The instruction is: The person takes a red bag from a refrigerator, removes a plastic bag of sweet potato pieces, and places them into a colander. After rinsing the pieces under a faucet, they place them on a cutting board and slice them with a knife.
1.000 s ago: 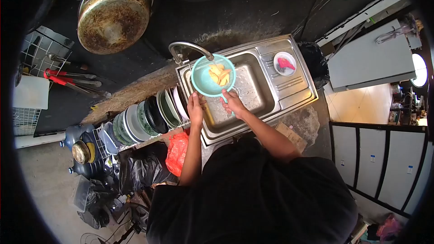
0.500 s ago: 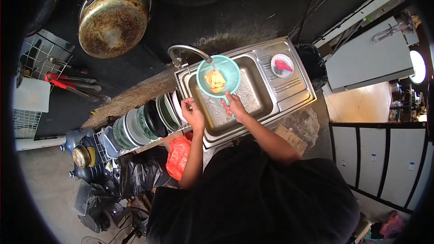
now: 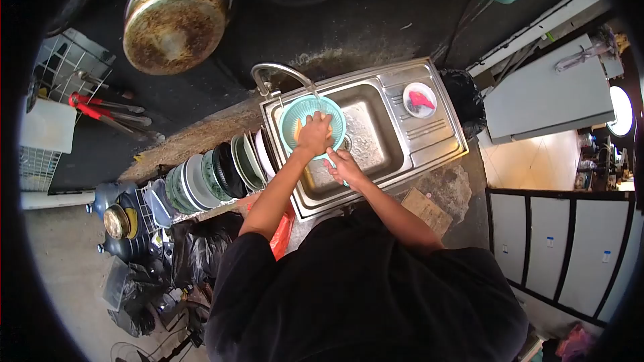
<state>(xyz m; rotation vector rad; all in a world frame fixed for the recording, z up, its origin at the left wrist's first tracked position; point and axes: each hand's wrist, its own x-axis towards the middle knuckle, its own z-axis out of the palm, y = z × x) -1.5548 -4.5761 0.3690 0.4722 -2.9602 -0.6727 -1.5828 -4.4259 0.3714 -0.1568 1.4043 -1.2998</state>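
Note:
A light-teal plastic strainer (image 3: 340, 113) with a handle is over the sink basin, under the faucet's mouth. Pale yellow cut pieces of food (image 3: 298, 130) lie inside, partly hidden by my left hand (image 3: 314, 135). That hand reaches into the strainer, fingers spread over the pieces and touching them. My right hand (image 3: 343, 165) is closed around the strainer's handle at the near side of the basin. The curved metal faucet (image 3: 285, 70) arches over the strainer's far edge.
On the drainboard (image 3: 429, 135) of the steel sink stands a white bowl (image 3: 419, 100) holding something pink. A rack of upright plates (image 3: 200, 183) borders the sink on the left. A blackened pan (image 3: 176, 30) hangs on the dark wall.
My left hand has moved from beside the sink's left edge into the strainer, onto the yellow pieces. The strainer has shifted slightly left and nearer, my right hand still on its handle.

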